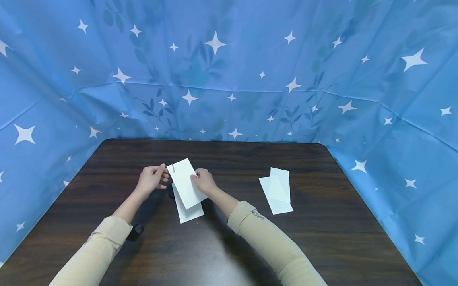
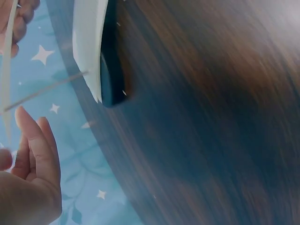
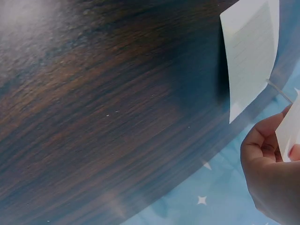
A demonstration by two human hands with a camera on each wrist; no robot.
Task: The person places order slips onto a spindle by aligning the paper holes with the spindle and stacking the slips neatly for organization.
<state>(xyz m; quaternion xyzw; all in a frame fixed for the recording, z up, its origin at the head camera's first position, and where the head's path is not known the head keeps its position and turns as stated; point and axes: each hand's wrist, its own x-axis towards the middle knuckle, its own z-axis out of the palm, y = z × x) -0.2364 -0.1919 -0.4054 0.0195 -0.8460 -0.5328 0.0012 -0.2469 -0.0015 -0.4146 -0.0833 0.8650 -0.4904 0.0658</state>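
Note:
A white slip of paper [image 1: 185, 183] is pinched at its right edge by my right hand [image 1: 204, 182], thumb on top. Beneath it another white paper [image 1: 191, 212] lies over a black base [image 2: 112, 79]. From that base a thin metal spike [image 2: 47, 90] rises, and in the left wrist view its far end meets the edge of the held slip. My left hand [image 1: 152, 179] holds nothing; its fingertips [image 2: 22, 117] are near the slip's left corner and the spike's end, fingers loosely extended.
Two overlapping white slips [image 1: 276, 192], one faintly lined, lie to the right on the dark wooden table [image 1: 340, 238]. A blue curtain with white stars [image 1: 229, 71] hangs behind and around the table's far edge.

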